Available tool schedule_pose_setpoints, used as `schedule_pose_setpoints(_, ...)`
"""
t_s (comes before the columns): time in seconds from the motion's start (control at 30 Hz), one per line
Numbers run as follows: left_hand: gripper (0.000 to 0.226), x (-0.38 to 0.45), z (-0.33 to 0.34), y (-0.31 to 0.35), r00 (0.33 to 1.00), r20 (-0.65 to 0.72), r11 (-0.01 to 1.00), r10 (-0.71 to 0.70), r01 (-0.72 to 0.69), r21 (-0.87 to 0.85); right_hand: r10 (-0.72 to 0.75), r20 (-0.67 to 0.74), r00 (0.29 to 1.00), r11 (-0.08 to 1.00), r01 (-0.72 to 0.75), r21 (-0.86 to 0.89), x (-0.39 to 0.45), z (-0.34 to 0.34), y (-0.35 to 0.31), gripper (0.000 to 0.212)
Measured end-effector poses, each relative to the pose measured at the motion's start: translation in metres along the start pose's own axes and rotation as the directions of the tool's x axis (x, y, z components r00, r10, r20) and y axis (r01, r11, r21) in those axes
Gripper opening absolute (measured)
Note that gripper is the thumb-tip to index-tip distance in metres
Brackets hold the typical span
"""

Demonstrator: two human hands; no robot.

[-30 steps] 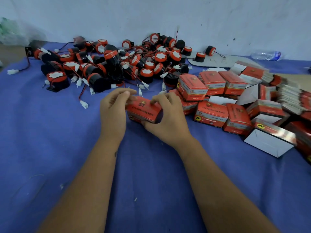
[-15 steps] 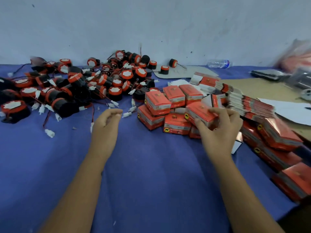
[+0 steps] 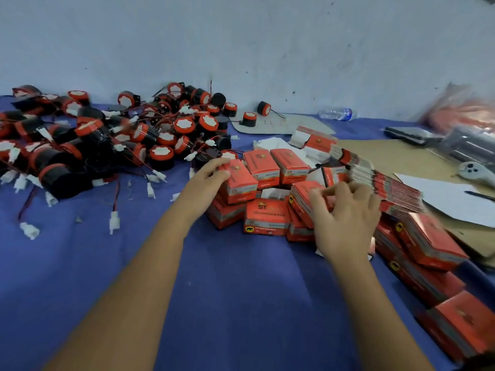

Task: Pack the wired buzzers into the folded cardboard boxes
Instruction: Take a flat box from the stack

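A pile of black wired buzzers (image 3: 112, 145) with red rims and white plugs covers the left of the blue cloth (image 3: 241, 303). Closed red cardboard boxes (image 3: 266, 216) are clustered at the centre. My left hand (image 3: 210, 176) lies with fairly straight fingers against the left side of one upper red box (image 3: 241, 184). My right hand (image 3: 345, 220) has its thumb and fingers curled on another red box (image 3: 302, 200) at the right of the cluster. A fanned stack of flat unfolded boxes (image 3: 375, 180) lies just behind that hand.
More red boxes (image 3: 428, 245) are heaped along the right edge. A clear water bottle (image 3: 336, 113) lies by the wall. White paper (image 3: 450, 199), a brown board (image 3: 396, 156) and blurred grey items sit at the far right. Loose white plugs (image 3: 113, 222) lie on the cloth.
Both hands held one box at the centre. My right hand carried it right onto the box cluster. My left hand let go, then reached right to touch an upper box.
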State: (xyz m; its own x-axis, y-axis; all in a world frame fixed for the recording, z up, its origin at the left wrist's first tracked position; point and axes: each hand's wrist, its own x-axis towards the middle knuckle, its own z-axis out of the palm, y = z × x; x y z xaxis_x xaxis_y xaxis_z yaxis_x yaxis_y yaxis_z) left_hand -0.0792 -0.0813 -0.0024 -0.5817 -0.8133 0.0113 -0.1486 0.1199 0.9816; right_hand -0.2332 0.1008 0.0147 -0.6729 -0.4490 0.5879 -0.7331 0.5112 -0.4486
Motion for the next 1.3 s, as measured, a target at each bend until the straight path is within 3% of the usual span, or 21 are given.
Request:
schedule_pose_setpoints(0.13, 0.025, -0.021, -0.005, 0.005, 0.997, 0.073, 1.000, 0.002, -0.002, 0.010, 0.026, -0.019, 0.999, 0.996, -0.025, 0.084, 0.051, -0.003, -0.019, 0.037)
schedule_pose_setpoints(0.2, 0.025, -0.041, 0.005, 0.002, 0.996, 0.086, 0.999, 0.031, -0.034, 0.038, 0.013, 0.070, 0.997, 0.999, -0.016, 0.051, 0.081, 0.005, -0.036, 0.031)
schedule_pose_setpoints(0.27, 0.033, -0.058, 0.023, -0.004, 0.998, 0.000, 0.995, 0.059, -0.058, 0.082, -0.042, 0.218, 0.975, 0.998, 0.031, 0.051, 0.106, 0.022, -0.053, 0.030)
schedule_pose_setpoints(0.37, 0.046, -0.071, 0.053, -0.006, 0.977, -0.146, 0.970, 0.157, -0.124, 0.209, -0.131, 0.491, 0.861, 0.990, 0.083, 0.117, 0.120, 0.054, -0.079, 0.035)
schedule_pose_setpoints(0.43, 0.049, -0.073, 0.065, -0.009, 0.959, -0.208, 0.975, 0.192, -0.162, 0.155, -0.147, 0.639, 0.755, 0.989, 0.118, 0.089, 0.118, 0.070, -0.089, 0.050)
schedule_pose_setpoints(0.5, 0.043, -0.072, 0.068, -0.014, 0.943, -0.264, 0.979, 0.202, -0.201, 0.030, -0.127, 0.756, 0.642, 0.966, 0.252, -0.051, 0.115, 0.081, -0.090, 0.064)
schedule_pose_setpoints(0.6, 0.026, -0.068, 0.061, -0.012, 0.941, -0.306, 0.947, 0.141, -0.219, -0.236, -0.103, 0.812, 0.575, 0.931, 0.343, -0.124, 0.115, 0.079, -0.084, 0.052)
schedule_pose_setpoints(0.67, 0.031, -0.065, 0.054, -0.011, 0.946, -0.302, 0.935, 0.115, -0.206, -0.289, -0.115, 0.822, 0.558, 0.941, 0.325, -0.089, 0.115, 0.070, -0.077, 0.043)
schedule_pose_setpoints(0.8, 0.038, -0.061, 0.059, -0.012, 0.992, -0.111, 0.937, 0.060, -0.094, -0.336, -0.114, 0.857, 0.502, 0.928, 0.362, -0.088, 0.110, 0.050, -0.058, 0.029)
schedule_pose_setpoints(0.9, 0.039, -0.065, 0.066, -0.006, 0.996, -0.025, 0.922, 0.083, -0.086, -0.377, -0.118, 0.900, 0.420, 0.910, 0.408, -0.072, 0.110, 0.039, -0.054, 0.032)
schedule_pose_setpoints(1.0, 0.033, -0.069, 0.066, -0.003, 0.998, -0.040, 0.906, 0.040, -0.053, -0.420, -0.091, 0.954, 0.286, 0.932, 0.362, -0.020, 0.116, 0.023, -0.054, 0.054)
schedule_pose_setpoints(1.03, 0.033, -0.070, 0.066, -0.002, 0.998, -0.061, 0.895, 0.018, -0.043, -0.445, -0.111, 0.946, 0.305, 0.958, 0.287, 0.020, 0.122, 0.019, -0.054, 0.057)
schedule_pose_setpoints(1.07, 0.033, -0.069, 0.067, -0.003, 0.995, -0.096, 0.887, -0.010, -0.035, -0.461, -0.153, 0.905, 0.396, 0.976, 0.204, 0.076, 0.128, 0.019, -0.056, 0.053)
schedule_pose_setpoints(1.13, 0.032, -0.068, 0.067, -0.004, 0.983, -0.174, 0.885, -0.054, -0.034, -0.463, -0.184, 0.707, 0.682, 0.979, 0.064, 0.193, 0.148, 0.030, -0.055, 0.034)
schedule_pose_setpoints(1.17, 0.031, -0.068, 0.066, -0.005, 0.980, -0.194, 0.886, -0.047, -0.049, -0.461, -0.162, 0.621, 0.767, 0.975, 0.027, 0.221, 0.157, 0.041, -0.055, 0.029)
schedule_pose_setpoints(1.2, 0.030, -0.067, 0.064, -0.006, 0.978, -0.206, 0.887, -0.028, -0.071, -0.456, -0.132, 0.595, 0.793, 0.980, 0.013, 0.200, 0.164, 0.052, -0.056, 0.030)
schedule_pose_setpoints(1.23, 0.029, -0.066, 0.062, -0.006, 0.975, -0.220, 0.892, -0.009, -0.092, -0.444, -0.107, 0.627, 0.772, 0.991, 0.033, 0.128, 0.169, 0.063, -0.057, 0.037)
schedule_pose_setpoints(1.3, 0.029, -0.064, 0.058, -0.007, 0.969, -0.245, 0.898, 0.012, -0.118, -0.423, -0.026, 0.778, 0.628, 0.980, 0.170, -0.104, 0.175, 0.086, -0.057, 0.069)
